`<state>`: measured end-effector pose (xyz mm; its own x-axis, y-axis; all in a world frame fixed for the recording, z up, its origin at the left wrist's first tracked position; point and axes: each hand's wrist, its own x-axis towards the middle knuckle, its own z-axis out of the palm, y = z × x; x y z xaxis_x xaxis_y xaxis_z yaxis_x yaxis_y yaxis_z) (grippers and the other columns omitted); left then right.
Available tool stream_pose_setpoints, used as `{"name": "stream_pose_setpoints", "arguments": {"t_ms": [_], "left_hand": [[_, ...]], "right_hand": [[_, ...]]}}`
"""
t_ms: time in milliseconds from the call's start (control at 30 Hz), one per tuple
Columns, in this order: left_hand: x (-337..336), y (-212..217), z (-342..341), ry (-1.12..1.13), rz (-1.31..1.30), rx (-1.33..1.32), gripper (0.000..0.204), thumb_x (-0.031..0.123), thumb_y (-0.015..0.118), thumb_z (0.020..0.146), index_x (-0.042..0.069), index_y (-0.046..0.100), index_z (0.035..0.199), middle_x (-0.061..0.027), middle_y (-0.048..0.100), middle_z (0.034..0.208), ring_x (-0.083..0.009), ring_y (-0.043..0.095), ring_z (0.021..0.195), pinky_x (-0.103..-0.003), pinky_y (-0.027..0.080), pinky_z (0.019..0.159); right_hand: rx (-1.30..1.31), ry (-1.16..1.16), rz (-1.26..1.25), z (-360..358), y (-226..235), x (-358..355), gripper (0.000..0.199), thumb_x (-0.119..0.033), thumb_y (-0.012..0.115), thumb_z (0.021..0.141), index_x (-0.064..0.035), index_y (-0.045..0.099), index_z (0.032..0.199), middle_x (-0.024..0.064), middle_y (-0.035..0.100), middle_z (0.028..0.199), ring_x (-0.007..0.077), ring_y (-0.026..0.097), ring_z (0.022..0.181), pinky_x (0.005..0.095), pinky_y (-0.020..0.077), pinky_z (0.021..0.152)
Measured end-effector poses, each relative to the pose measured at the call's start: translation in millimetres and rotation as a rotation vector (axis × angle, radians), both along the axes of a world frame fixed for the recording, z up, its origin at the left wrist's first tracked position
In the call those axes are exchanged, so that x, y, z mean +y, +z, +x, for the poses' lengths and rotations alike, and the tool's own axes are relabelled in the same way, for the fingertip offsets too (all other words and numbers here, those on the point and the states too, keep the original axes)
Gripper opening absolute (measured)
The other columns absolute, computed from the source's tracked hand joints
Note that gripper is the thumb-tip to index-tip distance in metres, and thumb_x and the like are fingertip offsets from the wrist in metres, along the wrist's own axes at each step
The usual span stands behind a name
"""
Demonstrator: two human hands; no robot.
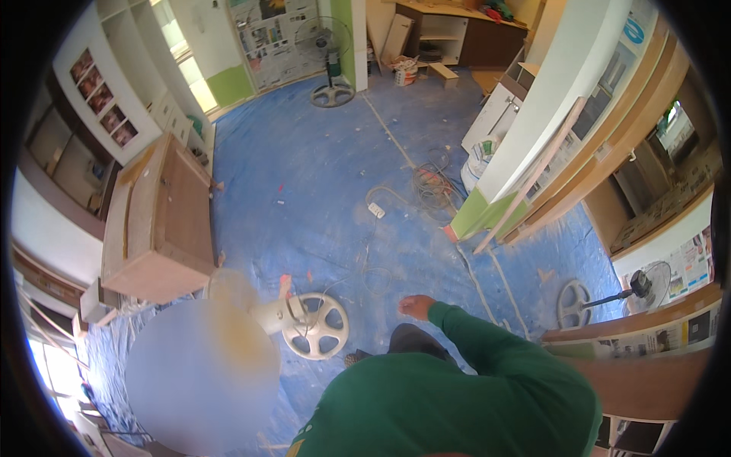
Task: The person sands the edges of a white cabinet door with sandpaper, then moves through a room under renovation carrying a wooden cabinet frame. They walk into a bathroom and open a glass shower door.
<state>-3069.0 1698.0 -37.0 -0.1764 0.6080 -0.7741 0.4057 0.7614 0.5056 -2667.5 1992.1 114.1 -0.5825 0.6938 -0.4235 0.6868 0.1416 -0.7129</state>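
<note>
My right hand [415,306], at the end of a green sleeve [476,331], is out in front of me over the blue floor sheeting [320,190]. It is small and blurred, its fingers look bent, and I see no object in it. My left hand is out of sight. Just left of me stands a pedestal fan with a white spoked base [340,335]. A large blurred round shape [202,381] covers the area beside it. A thin cable [333,287] runs from near the base along the floor.
A wooden cabinet [179,221] stands at the left. Ahead lie a white power strip [375,209] and tangled cable [434,186]. Other fans stand at the far wall [332,93] and right [575,303]. A wooden strip [537,171] leans by the white pillar [567,99].
</note>
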Motion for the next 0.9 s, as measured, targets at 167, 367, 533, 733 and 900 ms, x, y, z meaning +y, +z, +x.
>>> {"name": "stream_pose_setpoints", "arguments": {"t_ms": [167,367,533,733,900], "left_hand": [[143.6,11.3,5.6,-0.053,0.095,-0.040,0.034,0.027,0.050,0.100,0.009,0.067,0.123,-0.0171,0.067,0.124,-0.0345,0.062,0.118,-0.046,0.047,0.103],[229.3,13.3,44.5,-0.268,0.071,0.009,0.034,0.026,0.048,0.100,0.009,0.067,0.123,-0.0168,0.067,0.124,-0.0341,0.061,0.119,-0.045,0.046,0.104],[309.9,19.6,53.0,-0.723,0.284,0.064,0.034,0.024,0.046,0.101,0.009,0.067,0.123,-0.0165,0.067,0.124,-0.0337,0.061,0.120,-0.045,0.046,0.104],[431.6,53.7,28.7,-0.686,0.507,0.354,0.029,0.017,0.051,0.098,0.006,0.065,0.122,-0.0183,0.067,0.123,-0.0357,0.061,0.120,-0.045,0.047,0.103],[489.4,37.5,-1.6,-0.509,0.257,0.250,0.031,0.018,0.047,0.101,0.006,0.068,0.121,-0.0165,0.067,0.127,-0.0334,0.062,0.121,-0.044,0.048,0.106]], "right_hand": [[-0.259,0.355,0.452,103.5,-100.8,17.3,0.022,-0.019,0.060,0.089,-0.0126,0.069,0.107,0.0117,0.071,0.107,0.0342,0.067,0.108,0.0482,0.0554,0.086],[-0.716,-0.098,-0.304,255.4,-153.5,32.6,0.045,-0.049,0.060,0.093,-0.0093,0.076,0.108,0.0161,0.074,0.111,0.0361,0.072,0.096,0.0476,0.0558,0.086],[-0.797,-0.128,-0.311,342.0,-139.0,159.8,0.037,-0.046,0.071,0.080,-0.0128,0.080,0.092,0.0114,0.076,0.096,0.0321,0.072,0.093,0.0463,0.0558,0.085],[-0.132,-0.879,-0.180,319.5,-76.9,284.3,0.026,-0.035,0.075,0.085,-0.0100,0.075,0.079,0.0095,0.071,0.071,0.0284,0.072,0.071,0.0472,0.0554,0.065],[-0.320,-0.702,-0.359,260.6,-55.3,315.9,0.035,-0.039,0.072,0.089,-0.0055,0.073,0.079,0.0112,0.068,0.066,0.0273,0.070,0.060,0.0436,0.0564,0.067]]}}
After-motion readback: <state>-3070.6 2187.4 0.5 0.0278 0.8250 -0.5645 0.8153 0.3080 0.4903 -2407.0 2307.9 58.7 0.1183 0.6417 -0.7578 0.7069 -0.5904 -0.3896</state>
